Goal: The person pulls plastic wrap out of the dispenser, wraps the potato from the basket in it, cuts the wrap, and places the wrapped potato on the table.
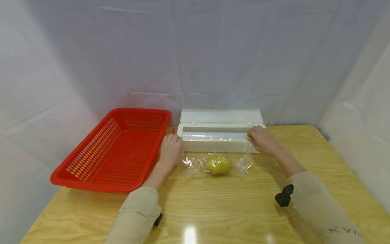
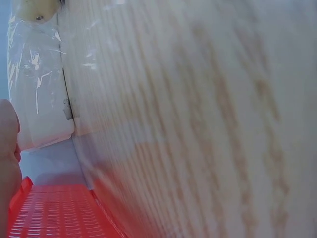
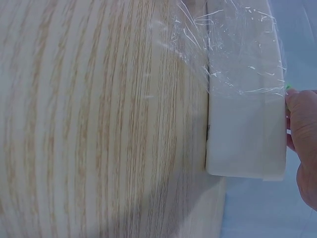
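Fruit in clear film lay on the bench before the white dispenser.
Left hand gripped the dispenser's end; right hand pinched its green slider. Sleeve lettering was barely legible.

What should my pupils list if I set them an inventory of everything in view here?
red basket: one, red, table's left side
white box: one, white, back of table, lid raised
roll: one, whitish, inside the box
film: one stretch, clear, from the box's front to the fruit
fruit: one, yellow-green, in front of the box
green piece: one, green, box's right end
table: one, light wood, beneath everything
sheeting: count unclear, pale grey-white, behind and beside the table
black devices: two, black, by the sleeves
sleeves: two, beige, on the forearms
left hand: one, bare, box's left end
right hand: one, bare, at the green piece
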A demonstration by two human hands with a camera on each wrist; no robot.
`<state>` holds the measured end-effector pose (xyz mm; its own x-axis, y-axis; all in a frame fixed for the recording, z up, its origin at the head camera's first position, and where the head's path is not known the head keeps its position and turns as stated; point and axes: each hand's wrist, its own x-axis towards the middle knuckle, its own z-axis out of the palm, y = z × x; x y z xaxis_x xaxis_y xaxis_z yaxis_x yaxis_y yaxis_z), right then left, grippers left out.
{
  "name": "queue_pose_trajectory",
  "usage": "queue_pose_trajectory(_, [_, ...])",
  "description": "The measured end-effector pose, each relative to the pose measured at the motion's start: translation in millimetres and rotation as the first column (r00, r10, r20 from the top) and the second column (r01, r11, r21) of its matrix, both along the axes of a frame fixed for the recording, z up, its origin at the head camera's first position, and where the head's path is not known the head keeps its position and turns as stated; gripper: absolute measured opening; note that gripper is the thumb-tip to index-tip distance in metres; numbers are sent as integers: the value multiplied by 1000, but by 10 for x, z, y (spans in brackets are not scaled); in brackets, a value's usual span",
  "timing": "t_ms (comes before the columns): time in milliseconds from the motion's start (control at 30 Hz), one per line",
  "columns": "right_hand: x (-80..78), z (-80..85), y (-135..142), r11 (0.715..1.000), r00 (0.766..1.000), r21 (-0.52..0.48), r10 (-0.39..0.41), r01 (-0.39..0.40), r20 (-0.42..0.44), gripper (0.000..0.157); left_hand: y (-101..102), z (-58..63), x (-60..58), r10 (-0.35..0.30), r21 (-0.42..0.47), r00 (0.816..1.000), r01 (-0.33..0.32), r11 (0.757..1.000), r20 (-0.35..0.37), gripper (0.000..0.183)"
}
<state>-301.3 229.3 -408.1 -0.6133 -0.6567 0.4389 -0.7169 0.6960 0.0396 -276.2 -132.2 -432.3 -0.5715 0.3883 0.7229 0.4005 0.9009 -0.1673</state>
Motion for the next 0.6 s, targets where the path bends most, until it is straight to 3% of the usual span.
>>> queue_pose_trajectory(600, [-40,-26,-7,1000,1000,-21,10,-10,8,11,24,-32,-34,21,-15,998,-20,1000,60,9])
